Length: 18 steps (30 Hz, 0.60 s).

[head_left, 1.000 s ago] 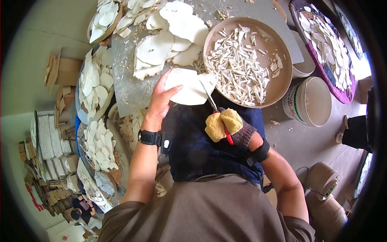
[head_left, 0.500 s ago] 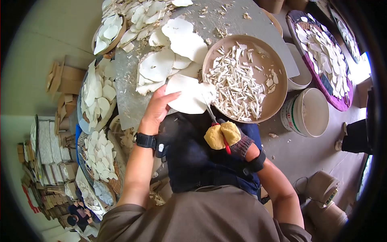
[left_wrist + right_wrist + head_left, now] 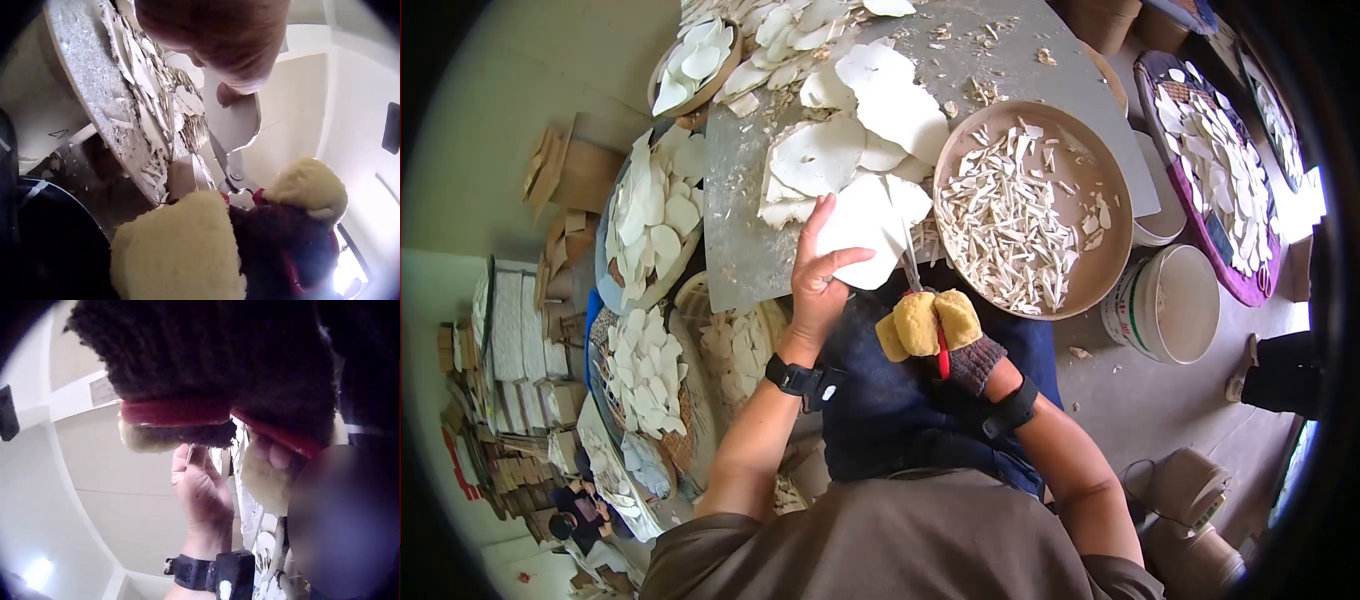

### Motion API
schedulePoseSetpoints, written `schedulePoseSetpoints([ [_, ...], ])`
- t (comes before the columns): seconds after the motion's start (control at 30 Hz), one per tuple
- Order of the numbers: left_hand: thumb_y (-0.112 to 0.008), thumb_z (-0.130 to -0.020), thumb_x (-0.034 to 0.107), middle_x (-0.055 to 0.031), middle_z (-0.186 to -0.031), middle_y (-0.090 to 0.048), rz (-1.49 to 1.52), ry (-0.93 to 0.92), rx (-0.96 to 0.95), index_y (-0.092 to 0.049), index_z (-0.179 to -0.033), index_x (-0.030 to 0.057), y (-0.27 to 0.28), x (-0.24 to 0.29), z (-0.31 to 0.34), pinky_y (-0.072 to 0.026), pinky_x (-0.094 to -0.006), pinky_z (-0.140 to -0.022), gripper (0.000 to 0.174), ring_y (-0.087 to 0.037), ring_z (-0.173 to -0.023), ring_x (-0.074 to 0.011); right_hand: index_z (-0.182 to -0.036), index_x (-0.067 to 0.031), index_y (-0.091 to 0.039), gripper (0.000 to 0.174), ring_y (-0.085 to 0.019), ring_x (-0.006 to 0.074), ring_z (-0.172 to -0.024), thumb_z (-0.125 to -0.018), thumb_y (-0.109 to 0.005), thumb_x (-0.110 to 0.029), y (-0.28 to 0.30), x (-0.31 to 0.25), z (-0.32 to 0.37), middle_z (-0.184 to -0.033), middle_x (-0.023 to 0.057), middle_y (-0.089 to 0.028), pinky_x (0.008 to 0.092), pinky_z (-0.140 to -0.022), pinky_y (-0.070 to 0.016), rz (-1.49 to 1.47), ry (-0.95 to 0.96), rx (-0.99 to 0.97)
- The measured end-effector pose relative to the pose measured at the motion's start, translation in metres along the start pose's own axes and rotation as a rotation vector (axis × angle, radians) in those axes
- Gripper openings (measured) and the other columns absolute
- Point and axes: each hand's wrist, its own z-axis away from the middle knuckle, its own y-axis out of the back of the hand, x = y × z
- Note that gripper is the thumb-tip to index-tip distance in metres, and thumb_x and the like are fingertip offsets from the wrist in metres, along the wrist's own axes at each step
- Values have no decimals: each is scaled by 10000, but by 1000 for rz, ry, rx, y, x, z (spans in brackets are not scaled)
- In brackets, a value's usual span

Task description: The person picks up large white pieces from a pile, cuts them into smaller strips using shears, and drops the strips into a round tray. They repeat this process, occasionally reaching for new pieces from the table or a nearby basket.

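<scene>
My bare left hand (image 3: 820, 285) pinches a flat white sheet (image 3: 862, 235) between thumb and fingers, above the lap at the table's near edge. The gloved right hand (image 3: 960, 350) grips scissors with red handles (image 3: 943, 355); yellow foam pads (image 3: 915, 323) wrap the handles. The scissor blades (image 3: 909, 250) lie across the right part of the sheet. In the left wrist view the blades (image 3: 219, 153) meet the edge of the sheet (image 3: 234, 125). The right wrist view has the red handles (image 3: 175, 412) inside the glove, with the left hand (image 3: 203, 494) beyond.
A round tray (image 3: 1100, 290) of white slivers stands right of the sheet. More white sheets (image 3: 815, 157) are stacked on the grey table (image 3: 730, 260). A white bucket (image 3: 1135, 310) stands on the floor at the right, baskets of white pieces (image 3: 645, 370) at the left.
The blades have turned more upright and the right hand has shifted left relative to the sheet. My left hand's fingers have spread upward along the sheet. The whole head view has shifted a little.
</scene>
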Motion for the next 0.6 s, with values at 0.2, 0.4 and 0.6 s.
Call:
schedulePoseSetpoints([
  [0.2,-646,-695,-93,-112,-1357,-441,22,26,16,-726,-790,172,-4,-19,8,-311,-382,-1082,294,-331,-1327,-309,-934,-76,-620,243,-581,307,-867,-714,-644,-176,7,26,-8,-905,103,-627,386,-756,-459,349,130,85],
  [0.4,-640,-738,-65,-100,-1188,-569,124,109,144,-673,-916,86,-7,-30,12,-410,-331,-968,236,-514,-1141,-260,-874,-79,-589,221,-561,328,-801,-686,-659,-170,5,11,-5,-808,114,-595,408,-678,-442,201,72,111],
  [0.6,-616,-837,56,-87,-1008,-604,641,588,302,-490,-1128,-19,7,-26,16,-496,-242,-738,326,-600,-830,-110,-884,-47,-558,157,-571,318,-792,-748,-605,-109,44,76,10,-855,144,-592,396,-686,-456,249,63,241],
])
